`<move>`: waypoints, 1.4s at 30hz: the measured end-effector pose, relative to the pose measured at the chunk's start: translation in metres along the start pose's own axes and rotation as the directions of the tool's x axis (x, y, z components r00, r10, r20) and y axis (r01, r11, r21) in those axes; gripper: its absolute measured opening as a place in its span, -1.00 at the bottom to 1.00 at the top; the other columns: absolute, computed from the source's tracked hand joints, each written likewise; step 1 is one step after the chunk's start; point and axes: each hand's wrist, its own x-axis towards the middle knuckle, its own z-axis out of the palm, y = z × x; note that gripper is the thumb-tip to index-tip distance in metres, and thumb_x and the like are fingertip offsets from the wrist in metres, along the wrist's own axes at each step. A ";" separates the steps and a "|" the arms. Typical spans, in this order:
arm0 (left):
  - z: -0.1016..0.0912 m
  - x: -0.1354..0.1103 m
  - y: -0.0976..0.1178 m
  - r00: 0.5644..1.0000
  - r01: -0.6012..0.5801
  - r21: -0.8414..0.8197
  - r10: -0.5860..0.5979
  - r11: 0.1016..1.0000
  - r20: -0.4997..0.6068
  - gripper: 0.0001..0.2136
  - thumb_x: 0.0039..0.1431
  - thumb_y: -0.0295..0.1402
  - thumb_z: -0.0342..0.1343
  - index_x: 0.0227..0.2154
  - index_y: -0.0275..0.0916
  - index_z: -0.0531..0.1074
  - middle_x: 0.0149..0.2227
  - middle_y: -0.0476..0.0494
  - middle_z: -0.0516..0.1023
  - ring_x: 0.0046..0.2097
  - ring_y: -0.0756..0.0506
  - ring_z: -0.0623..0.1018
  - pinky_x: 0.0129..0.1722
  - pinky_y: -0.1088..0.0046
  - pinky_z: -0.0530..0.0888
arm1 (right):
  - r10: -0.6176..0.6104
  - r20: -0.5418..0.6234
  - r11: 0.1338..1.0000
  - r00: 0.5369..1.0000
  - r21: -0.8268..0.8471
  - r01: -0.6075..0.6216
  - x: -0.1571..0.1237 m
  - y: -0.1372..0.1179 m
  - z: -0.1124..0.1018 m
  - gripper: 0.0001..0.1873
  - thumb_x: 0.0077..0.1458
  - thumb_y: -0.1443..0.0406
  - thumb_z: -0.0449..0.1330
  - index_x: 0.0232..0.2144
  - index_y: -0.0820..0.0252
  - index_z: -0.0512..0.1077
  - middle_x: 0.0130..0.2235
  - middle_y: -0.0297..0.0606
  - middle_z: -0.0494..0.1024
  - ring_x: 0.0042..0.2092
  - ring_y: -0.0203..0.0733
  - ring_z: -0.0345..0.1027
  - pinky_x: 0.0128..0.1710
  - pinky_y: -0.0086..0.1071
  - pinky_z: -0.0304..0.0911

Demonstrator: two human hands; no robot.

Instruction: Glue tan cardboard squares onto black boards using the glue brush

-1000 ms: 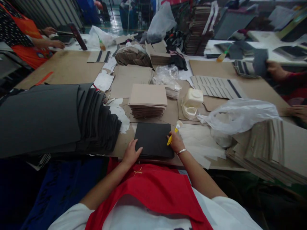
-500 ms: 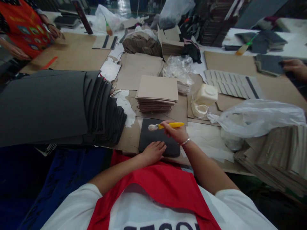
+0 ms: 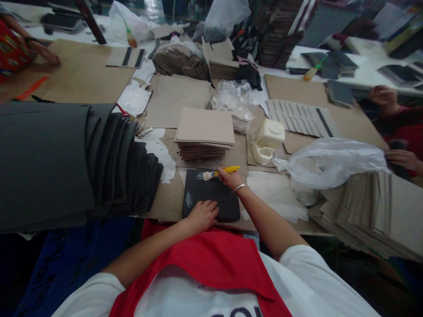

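Note:
My right hand [image 3: 230, 178] is closed round a yellow-handled paintbrush [image 3: 228, 170], whose pale, wet bristles touch the upper part of a black rectangular sheet [image 3: 211, 189]. White streaks of a wet substance mark that sheet near the brush and at its left side. Flat on the lower part of the sheet rests my left hand [image 3: 203, 215], fingers stretched out. Just beyond the sheet stands a stack of beige boards [image 3: 205, 125]. A cut-open whitish plastic jug [image 3: 268, 134] lies to the right of the stack; its contents are hidden.
A tall pile of dark grey sheets [image 3: 49, 158] fills the left side. To the right are a clear plastic bag [image 3: 333, 158] and a stack of grey boards [image 3: 366, 211]. Co-workers' hands show at far left [image 3: 48, 55] and far right [image 3: 383, 94].
White streaks have appeared on the black sheet, and the brush has come down onto its upper part. My left hand stays on the sheet. The whole view has shifted.

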 end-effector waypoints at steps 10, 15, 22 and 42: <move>0.002 0.001 0.001 0.999 0.010 0.007 -0.010 1.000 -0.035 -0.66 0.14 -0.25 0.05 -0.03 -0.23 0.35 0.09 -0.22 0.37 0.06 -0.22 0.35 -0.12 0.25 0.38 | -0.048 -0.088 0.970 0.995 -0.240 0.025 -0.067 0.037 -0.073 -0.67 0.03 0.06 0.03 -0.50 0.17 0.40 -0.67 -0.43 0.35 -0.62 -0.37 0.20 -0.58 -0.50 0.11; 0.006 0.003 0.007 1.000 0.018 0.029 -0.019 0.999 0.012 -0.59 0.12 -0.24 0.06 0.01 -0.31 0.32 0.13 -0.30 0.33 0.10 -0.25 0.33 -0.04 0.22 0.37 | -0.115 0.138 0.908 0.984 -0.387 0.161 -0.088 0.007 -0.071 -0.66 0.05 0.09 0.05 -0.58 0.18 0.41 -0.66 -0.41 0.36 -0.58 -0.37 0.22 -0.55 -0.50 0.09; 0.005 0.012 0.012 0.992 0.039 0.030 -0.042 0.999 0.119 -0.54 0.13 -0.21 0.05 0.03 -0.41 0.30 0.12 -0.45 0.31 0.12 -0.30 0.33 -0.05 0.23 0.39 | -0.250 0.417 0.961 0.874 -0.004 0.277 -0.026 -0.019 0.030 -0.68 0.00 0.07 0.10 -0.43 0.21 0.44 -0.52 -0.37 0.43 -0.55 -0.38 0.22 -0.55 -0.50 0.13; -0.121 0.131 -0.092 0.815 0.403 0.028 -0.345 0.915 -0.465 -0.37 0.09 -0.10 0.05 0.18 -0.31 0.13 0.26 -0.38 0.09 0.26 -0.34 0.08 0.18 -0.06 0.07 | -0.391 0.113 0.804 0.913 0.525 0.279 0.098 -0.156 -0.040 -0.75 -0.13 0.16 0.25 -0.41 0.20 0.40 -0.65 -0.52 0.25 -0.64 -0.48 0.05 -0.66 -0.55 -0.04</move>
